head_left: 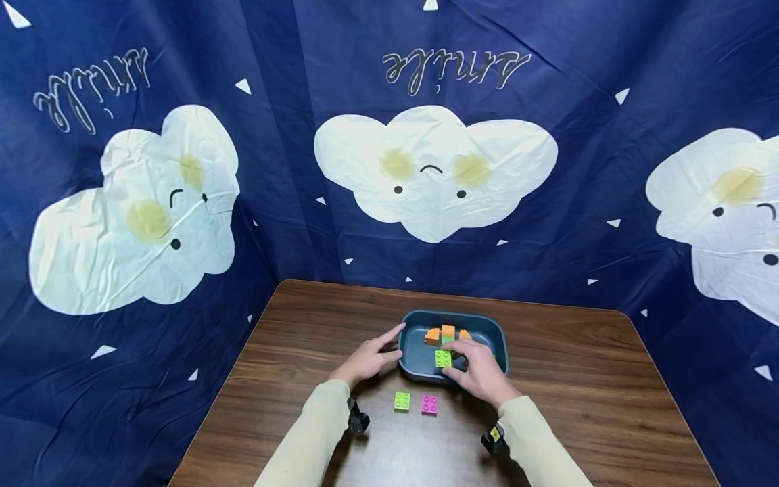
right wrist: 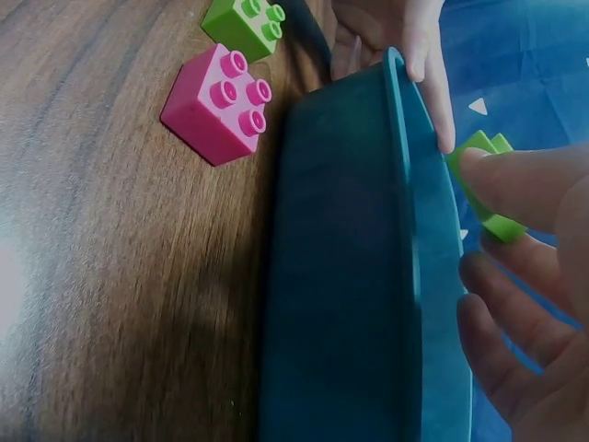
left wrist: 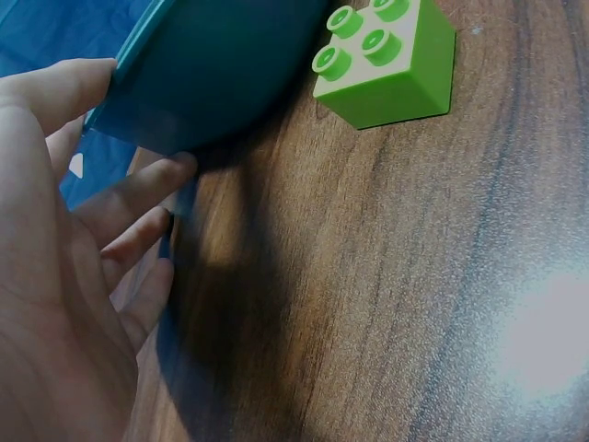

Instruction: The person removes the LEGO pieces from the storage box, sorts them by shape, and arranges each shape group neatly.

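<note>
A dark teal tray (head_left: pixel 496 333) stands in the middle of the wooden table (head_left: pixel 584 379). My left hand (head_left: pixel 389 345) grips its left rim: in the left wrist view the thumb (left wrist: pixel 64 87) lies on the rim of the tray (left wrist: pixel 212 74) and the fingers sit under its wall. My right hand (head_left: pixel 465 358) reaches over the tray's near side and pinches a green brick (head_left: pixel 443 358), which the right wrist view shows above the tray's inside as the green brick (right wrist: pixel 486 189) between my fingertips (right wrist: pixel 515 180). Several orange bricks (head_left: pixel 447 333) lie in the tray.
On the table just in front of the tray lie a second green brick (head_left: pixel 402 401) and a pink brick (head_left: pixel 429 404), side by side between my forearms. A blue cloth with white clouds (head_left: pixel 432 169) walls off the back and both sides.
</note>
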The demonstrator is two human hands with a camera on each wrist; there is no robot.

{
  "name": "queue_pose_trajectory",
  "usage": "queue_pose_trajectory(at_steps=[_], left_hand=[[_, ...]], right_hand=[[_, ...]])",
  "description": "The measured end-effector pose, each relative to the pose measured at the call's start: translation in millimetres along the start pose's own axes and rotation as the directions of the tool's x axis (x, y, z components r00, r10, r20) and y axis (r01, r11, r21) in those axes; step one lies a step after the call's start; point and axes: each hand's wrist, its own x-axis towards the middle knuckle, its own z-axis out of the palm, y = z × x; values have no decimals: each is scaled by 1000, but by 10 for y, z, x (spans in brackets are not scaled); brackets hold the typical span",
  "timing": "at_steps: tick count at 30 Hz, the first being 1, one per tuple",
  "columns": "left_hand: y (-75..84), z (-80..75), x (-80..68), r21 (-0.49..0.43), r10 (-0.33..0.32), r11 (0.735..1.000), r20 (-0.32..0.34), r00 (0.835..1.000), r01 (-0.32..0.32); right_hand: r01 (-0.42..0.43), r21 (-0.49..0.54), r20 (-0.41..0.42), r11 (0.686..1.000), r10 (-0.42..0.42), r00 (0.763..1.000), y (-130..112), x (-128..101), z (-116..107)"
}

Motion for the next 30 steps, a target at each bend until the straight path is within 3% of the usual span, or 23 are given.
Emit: queue_pose_trajectory(at_steps=[9, 17, 30], left_hand=[[-19, 12, 4, 9, 5, 1000, -2, 1000, -5], [-17, 11, 9, 18, 9, 1000, -8, 1000, -9], [-9, 14, 2, 15, -3, 1000, -8, 1000, 3]], right_hand=[[-71, 47, -8, 996, 71, 997, 3, -224, -82], [-108, 18, -57, 994, 109, 992, 74, -395, -47], [-34, 14, -80, 999, 35, 996, 47, -633, 85]])
